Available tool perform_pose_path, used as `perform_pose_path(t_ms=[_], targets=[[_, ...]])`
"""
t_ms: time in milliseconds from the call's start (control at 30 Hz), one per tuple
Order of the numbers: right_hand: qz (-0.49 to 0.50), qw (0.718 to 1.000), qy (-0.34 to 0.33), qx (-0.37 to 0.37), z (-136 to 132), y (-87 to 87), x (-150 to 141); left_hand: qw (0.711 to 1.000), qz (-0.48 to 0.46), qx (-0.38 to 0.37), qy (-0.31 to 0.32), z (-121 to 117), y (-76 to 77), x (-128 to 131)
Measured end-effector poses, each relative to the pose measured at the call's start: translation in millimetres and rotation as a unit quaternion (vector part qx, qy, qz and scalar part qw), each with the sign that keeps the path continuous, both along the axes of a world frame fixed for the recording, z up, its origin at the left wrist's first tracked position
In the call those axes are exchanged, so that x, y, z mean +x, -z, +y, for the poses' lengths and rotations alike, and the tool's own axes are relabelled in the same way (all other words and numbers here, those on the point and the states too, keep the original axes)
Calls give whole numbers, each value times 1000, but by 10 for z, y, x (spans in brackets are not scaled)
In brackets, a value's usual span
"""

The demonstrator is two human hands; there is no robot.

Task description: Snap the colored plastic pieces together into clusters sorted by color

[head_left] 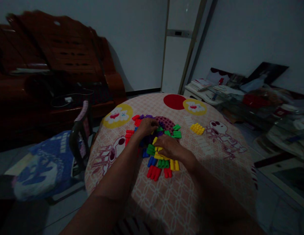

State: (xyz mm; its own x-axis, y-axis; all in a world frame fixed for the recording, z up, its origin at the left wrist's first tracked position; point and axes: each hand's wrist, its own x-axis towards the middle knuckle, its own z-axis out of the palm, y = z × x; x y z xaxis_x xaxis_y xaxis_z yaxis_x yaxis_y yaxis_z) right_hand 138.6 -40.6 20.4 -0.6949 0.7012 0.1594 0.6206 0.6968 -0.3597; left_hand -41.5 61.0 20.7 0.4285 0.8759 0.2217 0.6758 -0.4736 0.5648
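Many plastic building blocks in several colours lie heaped on a round table. My left hand is closed at the far left of the heap, its fingers curled down beside purple blocks; what they hold is hidden. My right hand reaches in from the right, thumb and fingers closed around a yellow building block. Green blocks and red blocks lie in front of it. Blue blocks sit close by on the left.
A separate yellow cluster of blocks lies to the right on the patterned tablecloth. A folding chair stands at the left, before a wooden bench. A cluttered glass table is at the right.
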Motion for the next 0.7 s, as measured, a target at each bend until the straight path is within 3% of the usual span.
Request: perform_pose_path(t_ms=[100,233,333,467,600,700], targets=[[-8,1000,17,7,-15,11,10,994,-18,-72,81,-22,-36,-51],[68,997,33,-31,51,-197,201,975,-27,-142,170,-73,-93,-81],[145,982,106,-56,123,-408,506,976,-17,-136,171,-90,-91,-50],[179,949,248,-77,166,-595,1129,983,26,-107,148,-87,-58,0],[188,904,356,-139,130,-562,1746,985,56,-83,142,-110,-55,50],[198,876,376,-227,96,-419,1998,985,92,-66,132,-138,-80,92]])
